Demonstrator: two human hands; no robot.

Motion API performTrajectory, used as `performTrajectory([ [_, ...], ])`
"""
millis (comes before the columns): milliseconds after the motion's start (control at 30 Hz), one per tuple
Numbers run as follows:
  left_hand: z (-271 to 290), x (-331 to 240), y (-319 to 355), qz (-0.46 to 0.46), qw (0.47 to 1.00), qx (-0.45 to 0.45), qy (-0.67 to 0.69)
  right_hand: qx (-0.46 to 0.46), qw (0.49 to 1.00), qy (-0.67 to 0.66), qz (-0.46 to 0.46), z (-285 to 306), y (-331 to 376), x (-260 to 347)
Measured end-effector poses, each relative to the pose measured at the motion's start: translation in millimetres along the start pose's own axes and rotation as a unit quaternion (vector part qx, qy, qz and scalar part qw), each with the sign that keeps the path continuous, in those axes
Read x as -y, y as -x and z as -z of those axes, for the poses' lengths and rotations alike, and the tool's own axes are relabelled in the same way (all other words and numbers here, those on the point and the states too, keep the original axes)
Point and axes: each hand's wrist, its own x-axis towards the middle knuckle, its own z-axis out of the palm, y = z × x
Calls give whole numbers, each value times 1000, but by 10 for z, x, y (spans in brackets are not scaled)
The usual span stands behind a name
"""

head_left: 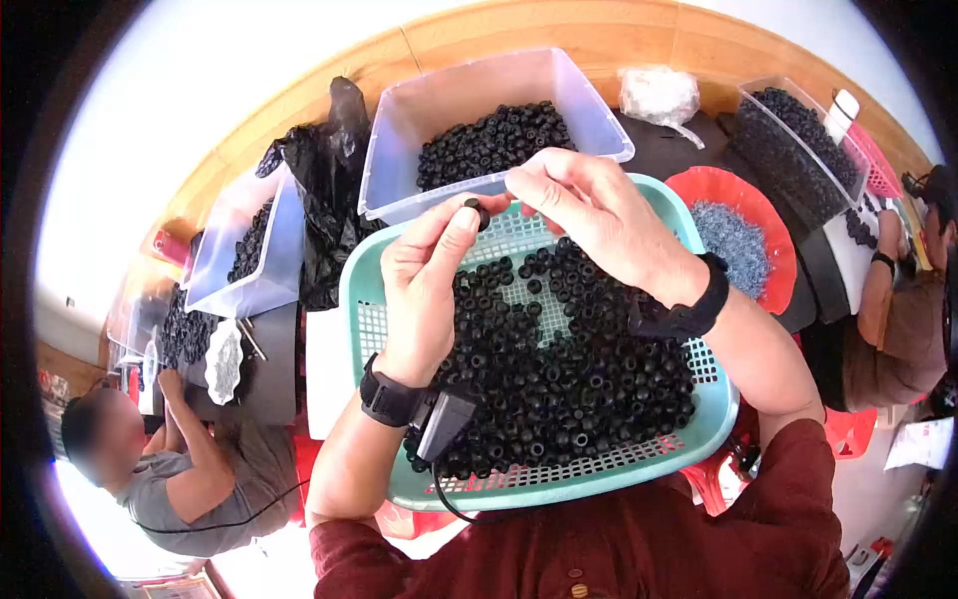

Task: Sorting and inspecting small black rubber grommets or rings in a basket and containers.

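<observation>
The left hand [423, 275] pinches a black part [484, 214] above the basket [559, 487]; handling it singly seems the step in hand. The right hand [596, 218] curls near it, grip unclear; the next move likely calls for a steady pinch.

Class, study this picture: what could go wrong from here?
The small black part pinched in the left hand might slip and get lost among the similar black pieces in the green basket. The thin cable from the left wrist's device could snag near the basket's edge.
</observation>
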Motion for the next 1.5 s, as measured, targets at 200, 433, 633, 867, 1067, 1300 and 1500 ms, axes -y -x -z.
performTrajectory([
  [200,-37,-78,42,-107,994,-14,-16,207,897,-267,-285,-14,-7,180],
  [433,-52,-76,-4,-105,994,29,-28,219,855,-358,-305,-79,30,224],
  [633,-91,-31,31,-96,995,21,-29,184,845,-388,-320,-140,57,230],
  [867,-103,18,-3,-67,996,37,-40,154,840,-399,-335,-141,87,147],
  [1067,-133,-6,-4,7,999,48,9,105,838,-407,-347,-121,88,63],
  [1300,-128,40,-5,-14,998,45,-40,98,844,-399,-346,-137,114,60],
  [1500,-132,67,-5,-13,999,34,-14,84,852,-380,-350,-166,121,95],
])
